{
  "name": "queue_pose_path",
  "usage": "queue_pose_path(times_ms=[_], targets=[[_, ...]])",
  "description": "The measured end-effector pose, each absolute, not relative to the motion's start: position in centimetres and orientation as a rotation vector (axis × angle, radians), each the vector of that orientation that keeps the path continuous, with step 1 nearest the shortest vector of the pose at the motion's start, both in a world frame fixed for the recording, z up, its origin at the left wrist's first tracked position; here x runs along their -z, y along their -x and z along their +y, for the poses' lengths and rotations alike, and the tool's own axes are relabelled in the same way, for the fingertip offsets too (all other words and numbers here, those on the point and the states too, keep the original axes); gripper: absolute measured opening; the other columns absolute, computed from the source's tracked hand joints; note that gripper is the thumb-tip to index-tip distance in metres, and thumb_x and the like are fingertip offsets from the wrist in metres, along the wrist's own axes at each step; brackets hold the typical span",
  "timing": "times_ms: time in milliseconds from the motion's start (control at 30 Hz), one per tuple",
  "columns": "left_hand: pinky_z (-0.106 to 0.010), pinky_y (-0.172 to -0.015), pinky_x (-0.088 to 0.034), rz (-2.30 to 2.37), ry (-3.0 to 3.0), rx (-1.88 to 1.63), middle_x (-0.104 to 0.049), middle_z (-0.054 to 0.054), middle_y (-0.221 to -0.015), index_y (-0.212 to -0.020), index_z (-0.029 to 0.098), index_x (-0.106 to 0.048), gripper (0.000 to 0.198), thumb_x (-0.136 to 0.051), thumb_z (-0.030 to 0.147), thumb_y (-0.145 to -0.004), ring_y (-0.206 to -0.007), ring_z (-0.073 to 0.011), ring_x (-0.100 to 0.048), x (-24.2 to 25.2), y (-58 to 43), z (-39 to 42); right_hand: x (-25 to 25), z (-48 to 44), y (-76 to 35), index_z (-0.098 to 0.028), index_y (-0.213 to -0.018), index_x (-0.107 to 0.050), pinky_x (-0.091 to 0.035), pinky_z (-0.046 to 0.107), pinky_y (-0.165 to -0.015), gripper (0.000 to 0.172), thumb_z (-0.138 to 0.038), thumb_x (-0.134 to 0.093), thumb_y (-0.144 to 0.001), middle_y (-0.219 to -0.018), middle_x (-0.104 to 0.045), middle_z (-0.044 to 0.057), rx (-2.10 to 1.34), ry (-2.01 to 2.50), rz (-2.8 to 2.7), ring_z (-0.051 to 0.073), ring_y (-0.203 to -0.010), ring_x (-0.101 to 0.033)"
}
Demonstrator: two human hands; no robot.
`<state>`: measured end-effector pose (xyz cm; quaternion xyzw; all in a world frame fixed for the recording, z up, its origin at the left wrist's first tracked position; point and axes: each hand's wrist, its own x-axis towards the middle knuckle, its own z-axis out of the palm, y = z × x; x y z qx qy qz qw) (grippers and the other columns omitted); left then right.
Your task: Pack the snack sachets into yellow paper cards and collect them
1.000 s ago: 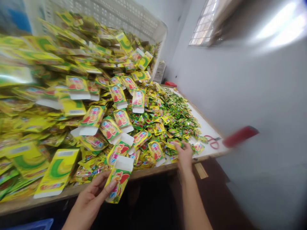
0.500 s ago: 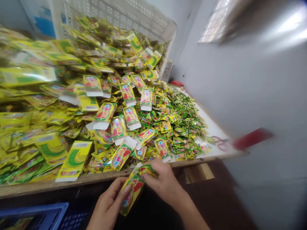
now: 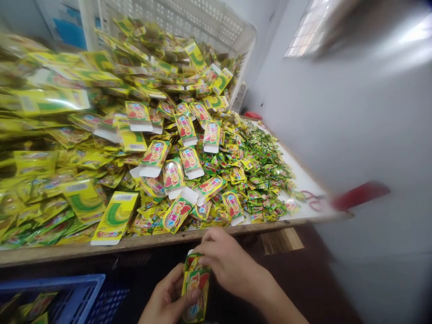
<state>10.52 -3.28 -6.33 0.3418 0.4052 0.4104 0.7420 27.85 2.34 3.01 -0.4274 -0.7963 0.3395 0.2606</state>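
Note:
My left hand (image 3: pixel 172 297) is wrapped round a small yellow and green candy box (image 3: pixel 195 294), held nearly upright below the table's front edge. At the box's open upper end, my right hand (image 3: pixel 224 261) has its fingers closed on a small candy packet (image 3: pixel 194 262), which sits partly inside. A white flap sticks up behind that packet. On the table ahead lie several similar boxes with white flaps, among them a tilted box (image 3: pixel 178 211) near the edge and a yellow box (image 3: pixel 114 218) to its left.
Heaped green and yellow candy packets (image 3: pixel 259 175) cover much of the table (image 3: pixel 305 177). Behind them a white plastic crate (image 3: pixel 216 22) spills cartons. Red-handled scissors (image 3: pixel 312 200) and a red object (image 3: pixel 361 195) lie at the right corner. A blue basket (image 3: pixel 94 288) stands below left.
Both hands have moved lower with the box, which has turned more upright. The candy packet has gone further into the box's open end. The view has shifted slightly.

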Motion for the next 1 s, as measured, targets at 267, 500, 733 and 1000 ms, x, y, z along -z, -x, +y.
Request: queue_pose_path(times_ms=[267, 500, 733, 1000], targets=[[-0.028, -0.077, -0.049, 0.853, -0.839, -0.788, -0.071, -0.003, -0.089, -0.094, 0.019, -0.067, 0.022, -0.074, 0.033, -0.077, -0.087, -0.0213, -0.064, 5.6, -10.0, -3.7, -2.4, 1.9, -28.3, -0.021, -0.089, -0.071, -0.042, 0.025, -0.075, 0.020, -0.005, -0.071, -0.077, -0.083, -0.062, -0.001, -0.889, 1.186, -2.226, 0.014, -0.083, -0.057], [-0.026, -0.074, -0.050, 0.946, -0.778, -0.890, -0.074, -0.004, -0.086, -0.088, 0.018, -0.069, 0.026, -0.078, 0.036, -0.072, -0.083, -0.0205, -0.066, 4.9, -10.7, -3.9, -0.8, 1.9, -28.3, -0.021, -0.078, -0.074, -0.042, 0.028, -0.084, 0.021, -0.016, -0.088, -0.062, -0.088, -0.064, 0.000, -0.849, 1.237, -1.958, 0.017, -0.093, -0.054], [-0.029, -0.081, -0.051, 0.968, -0.865, -0.833, -0.075, -0.004, -0.100, -0.111, 0.023, -0.070, 0.040, -0.077, 0.034, -0.073, -0.091, -0.0232, -0.065, 5.4, -10.4, -3.7, 0.7, 0.6, -28.2, -0.024, -0.078, -0.077, -0.042, 0.030, -0.092, 0.008, -0.021, -0.071, -0.083, -0.106, -0.068, 0.001, -1.219, 1.122, -2.047, 0.018, -0.105, -0.054], [-0.037, -0.091, -0.052, 0.999, -0.524, -0.807, -0.074, -0.007, -0.110, -0.113, 0.021, -0.071, 0.047, -0.063, 0.054, -0.080, -0.105, -0.0291, -0.065, 3.4, -10.5, -3.5, 1.7, -0.3, -29.0, -0.017, -0.089, -0.067, -0.044, 0.021, -0.046, 0.021, -0.033, -0.072, -0.077, -0.074, -0.064, 0.001, -1.642, 1.274, -1.138, 0.012, -0.057, -0.058]])
